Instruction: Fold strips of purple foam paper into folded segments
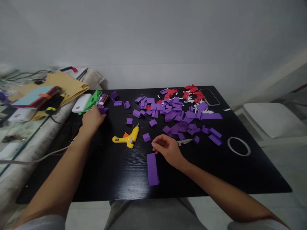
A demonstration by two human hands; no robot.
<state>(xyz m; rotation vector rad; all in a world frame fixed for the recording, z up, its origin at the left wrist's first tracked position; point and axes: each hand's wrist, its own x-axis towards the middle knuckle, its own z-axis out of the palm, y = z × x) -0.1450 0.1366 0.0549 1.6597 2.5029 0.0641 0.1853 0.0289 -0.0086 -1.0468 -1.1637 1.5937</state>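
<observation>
At the left, my left hand (93,118) reaches to a purple paper piece (102,110), which sits between its thumb and fingers; part of the fingers is hidden. My right hand (169,149) hovers over the middle of the table with fingers curled to the thumb, and whatever the fingertips hold is too small to tell. Just below it lies a purple paper strip (153,169). Scissors (184,142) lie partly behind the right hand. A small purple square (146,137) is close to its fingertips. Between my hands rests a yellow glue gun (128,138).
Many folded purple papers (171,110) spread over the black table (115,179), with red papers (192,91) and white scraps behind. A white ring (239,146) lies at right. Green papers (93,99) and a white device (81,103) lie at left, beside a cluttered surface. A cable (48,155) crosses there.
</observation>
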